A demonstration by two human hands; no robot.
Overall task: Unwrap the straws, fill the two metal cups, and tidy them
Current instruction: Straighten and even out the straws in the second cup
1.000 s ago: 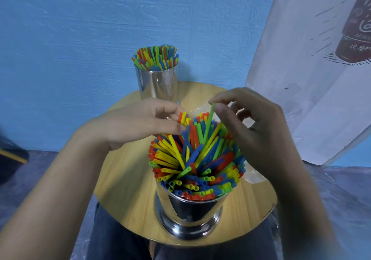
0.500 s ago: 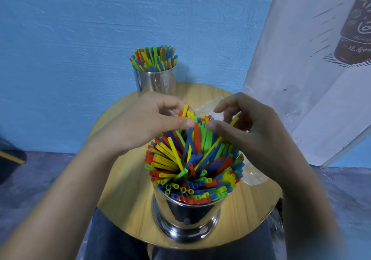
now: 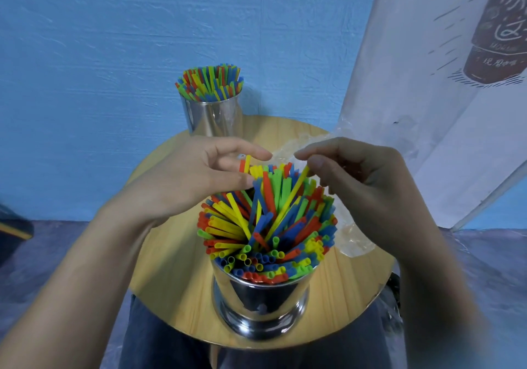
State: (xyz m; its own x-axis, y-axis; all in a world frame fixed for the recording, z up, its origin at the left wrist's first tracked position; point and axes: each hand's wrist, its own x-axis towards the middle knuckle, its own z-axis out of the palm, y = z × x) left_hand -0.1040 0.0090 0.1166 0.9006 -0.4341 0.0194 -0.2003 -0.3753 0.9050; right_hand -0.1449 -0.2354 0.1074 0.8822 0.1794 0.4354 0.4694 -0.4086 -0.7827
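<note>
The near metal cup (image 3: 261, 306) stands at the table's front, packed with splayed colourful straws (image 3: 268, 226). My left hand (image 3: 194, 174) hovers over its far left rim, and a red and a yellow straw tip (image 3: 244, 164) stick up between its thumb and forefinger. From the right, my right hand (image 3: 365, 180) pinches the top of a long yellow straw (image 3: 295, 187) that leans out of the bunch. A far metal cup (image 3: 212, 115) at the back of the table holds a neater bunch of straws (image 3: 209, 83).
Both cups stand on a small round wooden table (image 3: 171, 254). Crumpled clear plastic wrapping (image 3: 353, 237) lies on its right side, behind my right hand. A white printed banner (image 3: 427, 112) leans at the right against the blue wall. My lap is below the table's front edge.
My fingertips met over the middle of the bunch half a second ago and have now drawn apart. My right hand has shifted right, tilting a yellow straw with it.
</note>
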